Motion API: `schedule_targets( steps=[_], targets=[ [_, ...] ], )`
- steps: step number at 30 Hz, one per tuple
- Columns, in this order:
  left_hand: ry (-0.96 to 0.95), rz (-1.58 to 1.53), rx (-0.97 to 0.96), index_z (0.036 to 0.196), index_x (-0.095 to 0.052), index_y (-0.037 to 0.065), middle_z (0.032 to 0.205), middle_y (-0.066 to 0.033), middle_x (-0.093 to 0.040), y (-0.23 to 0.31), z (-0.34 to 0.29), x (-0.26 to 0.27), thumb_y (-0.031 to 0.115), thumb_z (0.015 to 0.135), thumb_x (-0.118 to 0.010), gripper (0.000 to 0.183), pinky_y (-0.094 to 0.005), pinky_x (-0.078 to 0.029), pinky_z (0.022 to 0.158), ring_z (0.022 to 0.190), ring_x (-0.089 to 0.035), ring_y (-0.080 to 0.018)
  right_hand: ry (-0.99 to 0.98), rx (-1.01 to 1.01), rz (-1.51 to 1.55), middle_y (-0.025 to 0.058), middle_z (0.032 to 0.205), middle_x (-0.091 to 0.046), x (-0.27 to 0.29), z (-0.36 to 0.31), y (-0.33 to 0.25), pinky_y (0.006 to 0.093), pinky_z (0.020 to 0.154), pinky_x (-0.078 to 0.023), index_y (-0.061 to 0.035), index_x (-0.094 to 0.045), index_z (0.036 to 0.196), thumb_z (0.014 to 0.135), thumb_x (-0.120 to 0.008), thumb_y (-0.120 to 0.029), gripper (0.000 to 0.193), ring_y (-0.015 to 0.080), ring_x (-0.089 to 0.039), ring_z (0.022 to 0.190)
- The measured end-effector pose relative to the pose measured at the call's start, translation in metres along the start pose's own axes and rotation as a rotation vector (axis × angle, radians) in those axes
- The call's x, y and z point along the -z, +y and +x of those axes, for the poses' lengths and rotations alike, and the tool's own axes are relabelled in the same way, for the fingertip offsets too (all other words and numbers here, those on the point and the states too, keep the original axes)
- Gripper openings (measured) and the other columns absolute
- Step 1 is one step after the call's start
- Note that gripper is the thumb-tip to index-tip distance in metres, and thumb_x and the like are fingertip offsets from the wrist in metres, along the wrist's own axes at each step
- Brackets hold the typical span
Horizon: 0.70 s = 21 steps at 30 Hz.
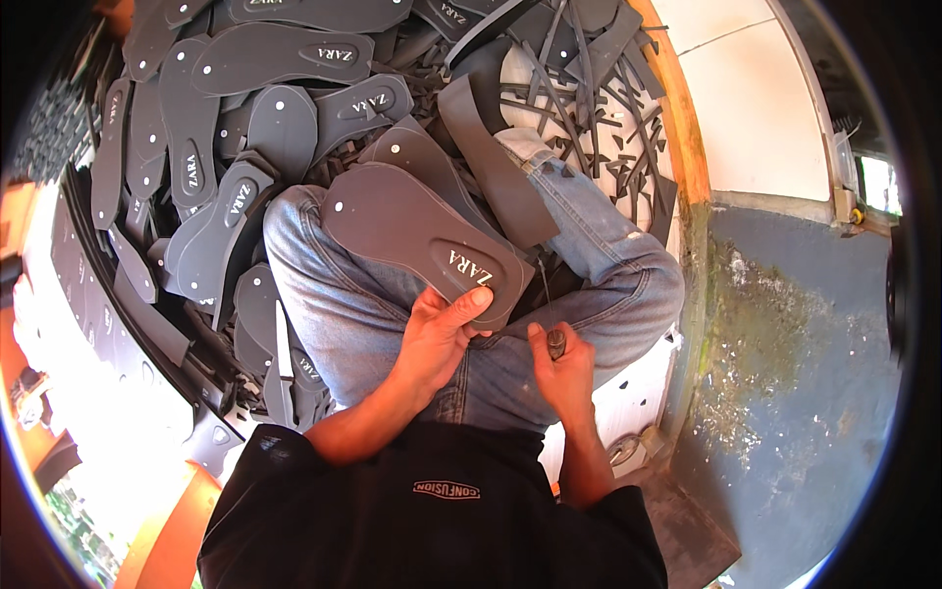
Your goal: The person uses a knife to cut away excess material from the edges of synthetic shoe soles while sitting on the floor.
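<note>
My left hand [440,339] grips a dark grey foam sandal sole [407,211] by its lower end, thumb on top beside the pale lettering. The sole is held tilted above my lap, its wide rounded end up and to the left. My right hand [566,371] is closed round a thin-bladed knife [556,343]. Its brown rounded handle shows in the fist, and the narrow blade points up, close to the sole's right edge. Whether the blade touches the sole I cannot tell. A second sole [407,147] lies partly hidden behind the held one, beside a curved dark foam strip [500,167].
My crossed legs in blue jeans [618,260] frame the work. Several loose soles [280,128] pile up ahead and left. Thin foam offcuts [628,147] litter the pale surface at upper right. Beyond a wooden edge [677,108] lies a stained grey floor [785,363].
</note>
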State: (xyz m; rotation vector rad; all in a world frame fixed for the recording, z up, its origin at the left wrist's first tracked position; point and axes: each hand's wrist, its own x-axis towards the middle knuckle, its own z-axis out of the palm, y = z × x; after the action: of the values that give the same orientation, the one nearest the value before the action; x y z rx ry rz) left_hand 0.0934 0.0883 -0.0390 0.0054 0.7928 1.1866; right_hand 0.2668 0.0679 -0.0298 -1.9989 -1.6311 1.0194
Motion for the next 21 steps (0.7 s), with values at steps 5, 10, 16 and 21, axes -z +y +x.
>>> schedule_targets(
  steps=[5, 10, 16, 21],
  targets=[
    [0.022, -0.010, 0.008, 0.098, -0.057, 0.006, 0.087, -0.0012, -0.063, -0.011, -0.004, 0.001, 0.015, 0.082, -0.069, 0.022, -0.0237, -0.047, 0.060, 0.073, -0.059, -0.0097, 0.011, -0.052, -0.046, 0.0158, 0.048, -0.048, -0.008, -0.015, 0.008, 0.0382, 0.043, -0.037, -0.0006, -0.049, 0.061, 0.083, -0.064, -0.018, 0.032, 0.0307, -0.047, 0.041],
    [0.018, 0.013, 0.005, 0.098, -0.058, 0.006, 0.087, -0.0020, -0.063, -0.011, -0.006, 0.012, 0.015, 0.081, -0.070, 0.023, -0.0246, -0.047, 0.060, 0.073, -0.059, -0.0102, -0.023, -0.085, -0.095, 0.0187, 0.051, -0.051, -0.016, -0.019, 0.000, 0.0427, 0.046, -0.039, -0.0005, -0.051, 0.064, 0.082, -0.061, -0.016, 0.026, 0.0377, -0.053, 0.048],
    [0.040, 0.107, 0.008, 0.099, -0.059, 0.005, 0.089, -0.0030, -0.064, -0.013, -0.015, 0.026, 0.013, 0.080, -0.071, 0.024, -0.0253, -0.047, 0.062, 0.074, -0.060, -0.0108, -0.133, 0.071, -0.047, 0.0228, 0.059, -0.055, -0.018, 0.020, -0.022, 0.0441, 0.053, -0.042, 0.0008, -0.055, 0.069, 0.081, -0.057, -0.012, 0.018, 0.0414, -0.056, 0.061],
    [-0.087, 0.097, 0.003, 0.107, -0.060, 0.003, 0.099, -0.0045, -0.066, -0.007, -0.026, 0.031, 0.009, 0.077, -0.073, 0.033, -0.0284, -0.048, 0.081, 0.089, -0.061, -0.0135, -0.088, -0.038, 0.376, 0.0124, 0.055, -0.053, -0.028, 0.027, -0.015, 0.0332, 0.051, -0.042, 0.0030, -0.055, 0.071, 0.082, -0.054, -0.005, 0.013, 0.0187, -0.054, 0.051]
  ],
)
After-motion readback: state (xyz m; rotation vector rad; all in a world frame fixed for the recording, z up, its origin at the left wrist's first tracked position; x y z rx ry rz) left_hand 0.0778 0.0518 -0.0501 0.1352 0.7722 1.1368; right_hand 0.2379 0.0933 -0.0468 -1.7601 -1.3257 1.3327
